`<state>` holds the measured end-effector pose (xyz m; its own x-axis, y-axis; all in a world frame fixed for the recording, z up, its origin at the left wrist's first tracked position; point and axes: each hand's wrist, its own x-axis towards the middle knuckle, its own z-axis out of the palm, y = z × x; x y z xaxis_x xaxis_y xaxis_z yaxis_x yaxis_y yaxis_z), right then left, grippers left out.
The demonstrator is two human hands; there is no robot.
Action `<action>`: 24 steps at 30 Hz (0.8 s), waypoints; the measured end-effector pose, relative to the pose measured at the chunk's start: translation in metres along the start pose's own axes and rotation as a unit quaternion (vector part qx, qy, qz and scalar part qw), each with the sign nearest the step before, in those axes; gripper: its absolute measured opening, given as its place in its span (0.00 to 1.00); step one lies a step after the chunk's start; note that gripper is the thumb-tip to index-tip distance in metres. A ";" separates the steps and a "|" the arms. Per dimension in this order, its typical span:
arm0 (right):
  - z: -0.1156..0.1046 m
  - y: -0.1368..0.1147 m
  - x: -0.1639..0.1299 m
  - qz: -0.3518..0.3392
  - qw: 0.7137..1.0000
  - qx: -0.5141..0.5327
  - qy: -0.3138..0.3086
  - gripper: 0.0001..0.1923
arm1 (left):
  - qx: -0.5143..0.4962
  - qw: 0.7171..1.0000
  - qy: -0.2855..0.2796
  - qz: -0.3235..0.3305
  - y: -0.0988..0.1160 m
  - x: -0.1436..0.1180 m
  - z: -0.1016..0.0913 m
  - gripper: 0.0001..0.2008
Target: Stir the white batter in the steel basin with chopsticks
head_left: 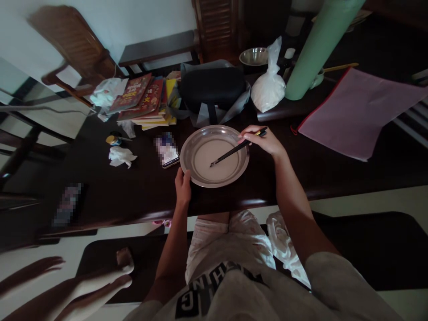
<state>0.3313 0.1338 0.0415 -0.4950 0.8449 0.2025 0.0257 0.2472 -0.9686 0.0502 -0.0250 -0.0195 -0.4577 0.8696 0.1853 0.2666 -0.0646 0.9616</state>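
A shallow metal basin stands near the front edge of the dark table, with a cloudy whitish liquid in it. My left hand grips the basin's rim at its lower left, thumb on top. Black chopsticks are held in my right hand over the basin's right side. Their tips reach down to the liquid near the middle, slanting to the left. Just left of the basin lies a phone with a lit, blurred screen.
Behind the basin sits a black bag, with stacked books to its left. A tied bag of white powder, a green cylinder and a pink zip pouch are at right. Another person's legs show at lower left.
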 end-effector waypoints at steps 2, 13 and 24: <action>0.001 0.000 0.001 -0.006 1.000 0.007 -0.003 0.15 | -0.004 1.000 0.001 -0.001 -0.001 0.000 0.000 0.16; -0.003 -0.004 -0.002 -0.014 1.000 -0.022 0.017 0.19 | -0.009 1.000 0.000 -0.003 -0.001 -0.001 0.000 0.17; -0.010 -0.003 -0.002 -0.009 0.997 -0.029 0.076 0.20 | -0.002 1.000 -0.001 -0.011 0.001 0.000 0.001 0.17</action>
<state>0.3410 0.1362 0.0450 -0.3588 0.9009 0.2441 0.0697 0.2866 -0.9555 0.0510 -0.0251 -0.0188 -0.4619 0.8716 0.1643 0.2537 -0.0477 0.9661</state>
